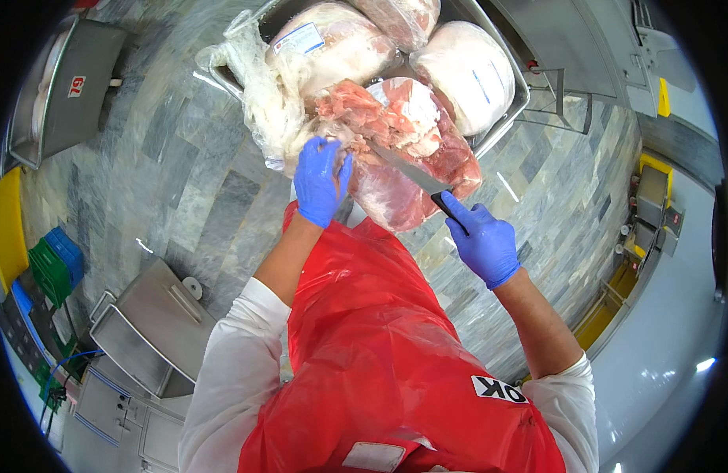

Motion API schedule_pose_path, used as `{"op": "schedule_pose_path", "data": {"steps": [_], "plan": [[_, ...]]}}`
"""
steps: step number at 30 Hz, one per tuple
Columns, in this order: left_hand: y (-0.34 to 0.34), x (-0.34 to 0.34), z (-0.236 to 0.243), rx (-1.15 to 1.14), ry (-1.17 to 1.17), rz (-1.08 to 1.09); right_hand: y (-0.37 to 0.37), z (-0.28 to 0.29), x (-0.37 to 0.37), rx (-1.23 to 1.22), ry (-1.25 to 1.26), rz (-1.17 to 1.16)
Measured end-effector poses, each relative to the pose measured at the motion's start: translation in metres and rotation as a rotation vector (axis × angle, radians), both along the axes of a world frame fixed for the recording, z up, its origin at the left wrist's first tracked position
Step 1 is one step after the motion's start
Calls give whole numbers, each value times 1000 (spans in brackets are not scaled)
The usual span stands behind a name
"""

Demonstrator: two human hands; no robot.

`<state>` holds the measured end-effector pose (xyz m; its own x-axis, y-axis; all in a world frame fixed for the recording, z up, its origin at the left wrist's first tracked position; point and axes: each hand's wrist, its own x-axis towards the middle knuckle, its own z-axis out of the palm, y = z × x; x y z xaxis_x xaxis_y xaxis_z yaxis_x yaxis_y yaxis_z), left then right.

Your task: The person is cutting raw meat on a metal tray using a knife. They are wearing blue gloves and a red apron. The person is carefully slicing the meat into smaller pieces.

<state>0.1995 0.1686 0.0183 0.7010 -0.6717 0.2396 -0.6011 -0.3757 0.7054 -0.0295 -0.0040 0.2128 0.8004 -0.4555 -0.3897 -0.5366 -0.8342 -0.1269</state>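
Observation:
My right hand (486, 240), in a blue glove, is wrapped round the black handle of a knife (411, 171). The blade points up and left, its tip against a large piece of raw meat (392, 197) with pink and deep red flesh and some white fat. Also gloved in blue, my left hand (321, 183) is closed on clear plastic film (276, 130) at the meat's left side. The fingertips are partly hidden, and the film bunches up and hangs over the bin's edge. The meat sits at the near side of a metal bin (524, 88).
Inside the bin lie more large meat pieces in plastic, one (332, 47) with a white label and another (466, 75) at right. A metal cart (72, 91) stands far left, and a steel cart (155, 315) lower left. Green and blue crates (52, 264) are at the left edge.

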Motion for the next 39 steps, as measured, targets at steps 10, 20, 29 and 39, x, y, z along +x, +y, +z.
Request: {"op": "schedule_pose_path", "data": {"steps": [10,20,29,39], "plan": [[-2,10,-50,23,132,-139,-10,27,4,15,-19,39],[-1,-28,-48,-158,75,124,-8,8,33,-67,-17,128],[-15,-39,-56,-219,79,273,-26,53,128,-50,213,447],[-13,-36,-66,-309,105,324,-6,19,84,-82,203,359]]}}
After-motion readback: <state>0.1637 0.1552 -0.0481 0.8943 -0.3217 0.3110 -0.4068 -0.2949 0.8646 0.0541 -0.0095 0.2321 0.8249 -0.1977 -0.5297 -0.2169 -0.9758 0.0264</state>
